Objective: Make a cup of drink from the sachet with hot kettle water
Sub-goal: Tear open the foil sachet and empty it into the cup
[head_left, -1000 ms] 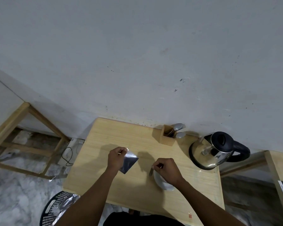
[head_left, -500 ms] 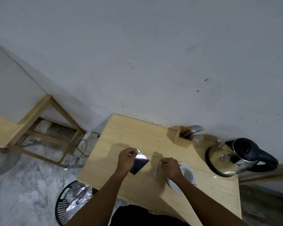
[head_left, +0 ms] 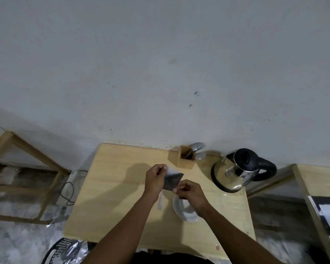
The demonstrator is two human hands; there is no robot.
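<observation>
**Inspector A:** Fingers first. The left hand point(head_left: 154, 179) pinched the upper corner of the sachet point(head_left: 171, 180); the right hand point(head_left: 191, 191) pinched its lower edge, thumb against forefinger. The sachet hung between them, above the counter point(head_left: 111, 187) and just up-left of the white cup point(head_left: 185, 210).

**Inspector B:** Advice on the step?

**Inspector A:** In my judgement, it was being opened. Best to move the mouth squarely over the cup before tipping, and keep the left pinch firm so the foil does not fold shut.

**Inspector B:** Surroundings?

**Inspector A:** A pale strip point(head_left: 160, 201) lay on the counter beside the cup, likely the torn-off top. The kettle point(head_left: 236, 171) stood to the right, well apart; the cutlery holder point(head_left: 186, 159) sat by the wall.

**Inspector B:** Changes against the earlier frame?

**Inspector A:** Half a second before, the right hand held the strip clear of the sachet. It had since set the strip down and come back to the sachet's lower edge.
</observation>
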